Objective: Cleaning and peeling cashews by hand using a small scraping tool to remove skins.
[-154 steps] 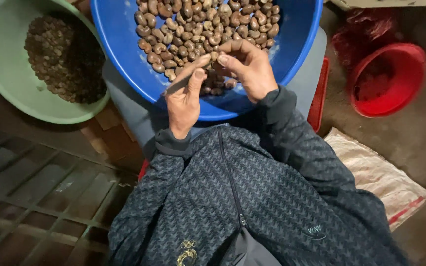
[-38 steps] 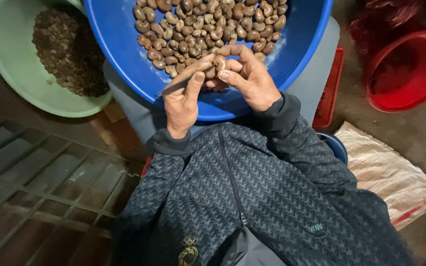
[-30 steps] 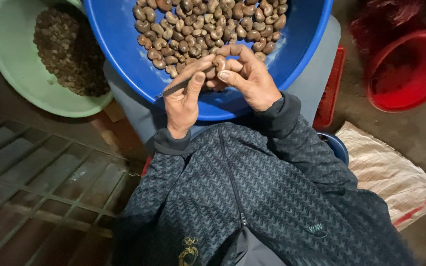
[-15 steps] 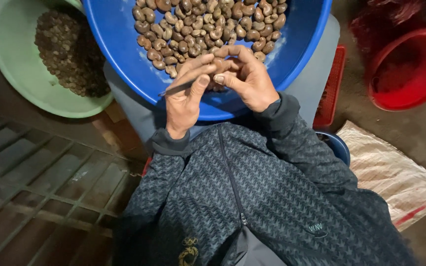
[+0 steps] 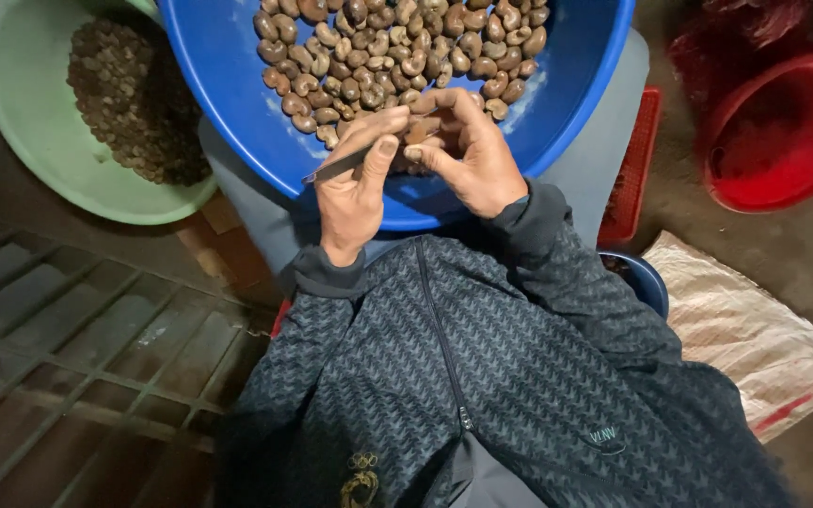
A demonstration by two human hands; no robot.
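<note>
The blue basin [image 5: 237,85] sat at 12 o'clock from the person, propped close over the lap, likely so that both hands could work right above its heap of curved brown nuts [image 5: 397,47]. The pale green basin [image 5: 30,141] lay at 10 o'clock with a pile of darker, smaller bits [image 5: 129,103], kept apart from the whole nuts. The red tub [image 5: 783,132] stood at 2 o'clock, and a woven sack [image 5: 755,329] lay at 4 o'clock. The left hand [image 5: 355,188] was closed around 1 thin metal blade [image 5: 331,171], its handle end pointing toward 9 o'clock. The right hand [image 5: 472,155] was pinched on 1 nut [image 5: 416,132], which seemed to meet the blade between the thumbs, just over the basin's near rim.
</note>
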